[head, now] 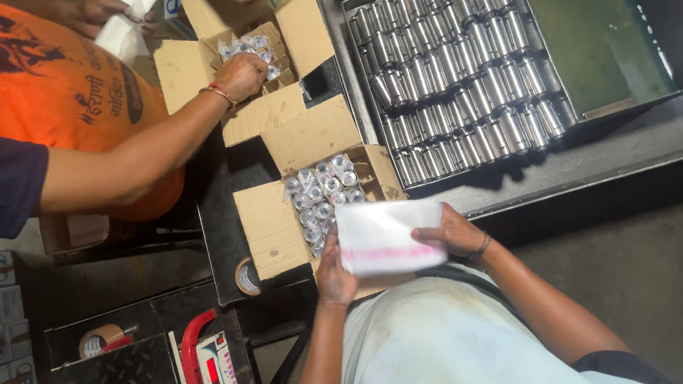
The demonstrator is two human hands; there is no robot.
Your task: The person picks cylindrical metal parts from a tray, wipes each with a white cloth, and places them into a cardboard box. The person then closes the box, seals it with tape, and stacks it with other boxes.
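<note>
Both my hands hold a white sheet with a pink stripe (386, 236) just above the near edge of an open cardboard box (270, 226). My left hand (334, 273) grips the sheet's lower left corner and my right hand (452, 232) pinches its right edge. The box is packed with several small shiny metal cylinders wrapped in clear plastic (320, 194). The sheet covers the box's right part.
A second open box (190, 64) lies further back, with a co-worker's hand (240, 73) in it; a person in orange stands at left. A metal tray of several steel cylinders (459, 72) is at right. Tape rolls (247, 277) and a small scale (215, 370) lie at lower left.
</note>
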